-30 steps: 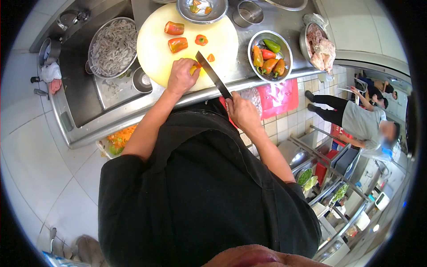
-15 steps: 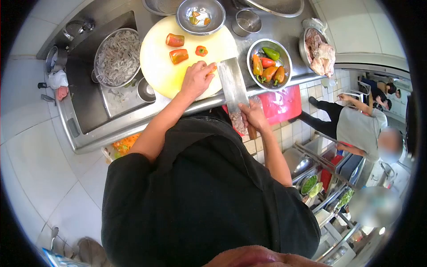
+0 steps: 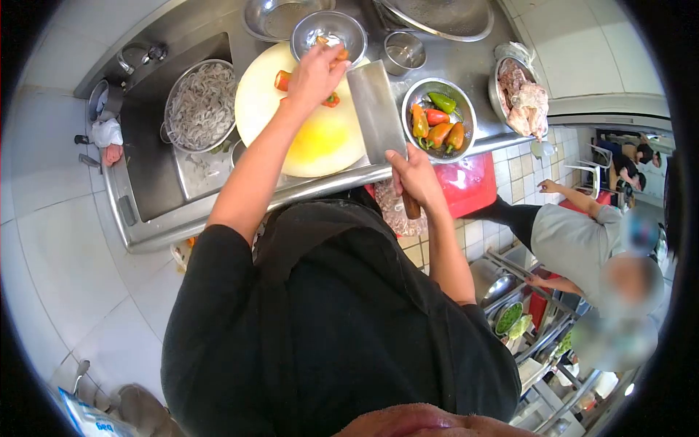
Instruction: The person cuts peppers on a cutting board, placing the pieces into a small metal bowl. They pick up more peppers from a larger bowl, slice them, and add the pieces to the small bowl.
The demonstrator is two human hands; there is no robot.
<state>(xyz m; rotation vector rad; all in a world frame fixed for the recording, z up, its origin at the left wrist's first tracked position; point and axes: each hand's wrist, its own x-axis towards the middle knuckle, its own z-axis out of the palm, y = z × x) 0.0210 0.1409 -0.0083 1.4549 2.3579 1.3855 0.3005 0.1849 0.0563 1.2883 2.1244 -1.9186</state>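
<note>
My left hand (image 3: 314, 75) is over the near edge of a small steel bowl (image 3: 348, 29) at the back of the round cutting board (image 3: 251, 109). Its fingers are pinched on a small orange-red pepper piece. My right hand (image 3: 416, 178) grips the wooden handle of a broad cleaver (image 3: 375, 109), whose blade lies over the board's right edge. Beside my left hand a cut red pepper piece (image 3: 282, 80) rests on the board, and a pepper end (image 3: 332, 100) shows partly under my wrist. Several whole peppers (image 3: 439, 135) fill a steel bowl on the right.
A colander of greyish strips (image 3: 200, 105) stands in the sink (image 3: 142, 167) at left. Raw meat (image 3: 526, 102) fills a bowl at right. A steel cup (image 3: 404, 52) is behind the cleaver. A co-worker (image 3: 575, 237) stands at far right, near a red tray (image 3: 466, 182).
My left hand has moved up from the board's near side to the small bowl with a pepper piece. The cleaver has shifted slightly up and left. The co-worker has moved a little.
</note>
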